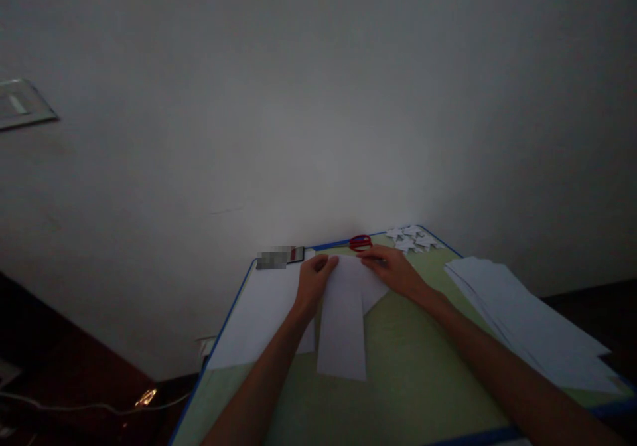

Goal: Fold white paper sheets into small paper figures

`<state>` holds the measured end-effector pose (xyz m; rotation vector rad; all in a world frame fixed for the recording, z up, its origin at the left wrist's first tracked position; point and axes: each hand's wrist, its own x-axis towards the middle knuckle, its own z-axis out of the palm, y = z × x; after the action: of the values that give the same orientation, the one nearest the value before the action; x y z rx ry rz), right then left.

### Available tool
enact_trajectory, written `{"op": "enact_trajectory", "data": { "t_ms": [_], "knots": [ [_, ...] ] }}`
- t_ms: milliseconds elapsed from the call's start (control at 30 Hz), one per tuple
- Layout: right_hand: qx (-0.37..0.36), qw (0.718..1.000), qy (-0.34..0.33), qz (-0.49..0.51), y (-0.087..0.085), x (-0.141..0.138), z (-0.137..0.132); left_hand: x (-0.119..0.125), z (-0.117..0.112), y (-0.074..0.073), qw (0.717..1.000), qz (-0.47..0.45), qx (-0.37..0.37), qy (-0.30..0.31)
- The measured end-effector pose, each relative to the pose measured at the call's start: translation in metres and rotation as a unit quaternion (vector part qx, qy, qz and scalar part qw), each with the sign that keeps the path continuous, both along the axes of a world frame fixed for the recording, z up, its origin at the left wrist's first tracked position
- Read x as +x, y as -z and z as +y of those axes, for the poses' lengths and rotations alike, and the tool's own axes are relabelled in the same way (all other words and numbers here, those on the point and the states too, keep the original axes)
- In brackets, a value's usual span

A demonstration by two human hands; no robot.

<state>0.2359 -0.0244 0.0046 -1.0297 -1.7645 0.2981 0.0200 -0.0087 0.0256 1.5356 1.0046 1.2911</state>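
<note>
Both my hands hold a partly folded white sheet of paper [342, 326] by its far edge. My left hand [314, 280] pinches the far left corner between thumb and fingers. On the far right side my right hand [391, 267] grips the edge, fingers closed. One long strip of the sheet points toward me, and a slanted flap sticks out to the right under my right hand. Just beyond my right hand lie scissors with red handles [360, 242].
Paper stars [412, 239] lie in the far right corner of the green table [413, 366]. White sheets [527, 323] are stacked at right; more paper [253, 320] lies at left. A phone-like object [297, 254], partly blurred, sits at the back edge against the wall [318, 114].
</note>
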Motion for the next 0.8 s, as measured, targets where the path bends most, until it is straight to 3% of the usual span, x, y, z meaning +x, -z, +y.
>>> {"op": "enact_trajectory", "data": {
  "t_ms": [800],
  "knots": [
    [-0.01, 1.0, 0.003, -0.012, -0.001, -0.0011, -0.0028, -0.0001, 0.0049, 0.0, 0.999, -0.02, 0.033, -0.007]
  ]
}}
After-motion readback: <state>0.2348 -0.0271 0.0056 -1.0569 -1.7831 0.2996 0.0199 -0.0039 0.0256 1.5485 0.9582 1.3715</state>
